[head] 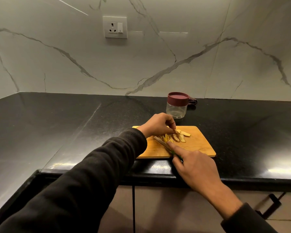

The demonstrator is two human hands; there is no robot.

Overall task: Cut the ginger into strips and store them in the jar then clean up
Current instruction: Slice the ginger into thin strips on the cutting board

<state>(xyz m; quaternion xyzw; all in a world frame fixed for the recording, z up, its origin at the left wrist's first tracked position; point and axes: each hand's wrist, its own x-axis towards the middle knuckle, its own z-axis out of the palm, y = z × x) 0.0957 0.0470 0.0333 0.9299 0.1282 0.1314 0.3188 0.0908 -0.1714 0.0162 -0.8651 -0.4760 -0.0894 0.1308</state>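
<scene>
Head view, centre frame: right hand (196,167) grips the knife (163,143), forefinger laid along its spine, blade running toward upper left. Left hand (158,126) pinches ginger (179,137) slices w/ curled fingertips on the cutting board (198,145). Lidded jar (177,105) stands just behind, upright.

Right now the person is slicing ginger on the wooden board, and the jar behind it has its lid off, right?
Not quite. The head view shows the jar with its maroon lid on. The rest holds: ginger is being sliced on the board.
</scene>
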